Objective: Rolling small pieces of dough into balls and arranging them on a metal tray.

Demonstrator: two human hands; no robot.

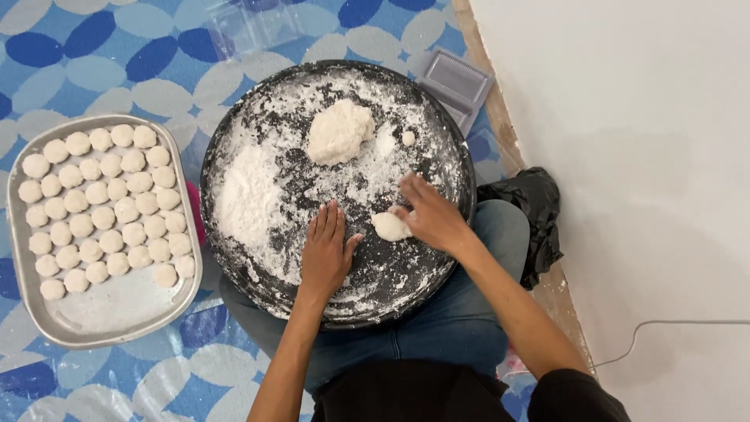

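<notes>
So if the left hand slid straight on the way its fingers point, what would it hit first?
The left hand lies flat on the round tray, fingers pointing away from the person. Straight on it would cross floured tray surface and probably meet the big dough lump first; the flour pile lies off to its left.

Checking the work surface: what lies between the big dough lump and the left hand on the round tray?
In the head view, only loose flour on the dark tray separates the dough lump from the left hand.

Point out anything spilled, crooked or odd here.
Nothing is spilled beyond the round black floured pan; the loose white flour pile stays inside it. The rectangular metal tray sits slightly askew, its rows of small dough discs orderly.
</notes>
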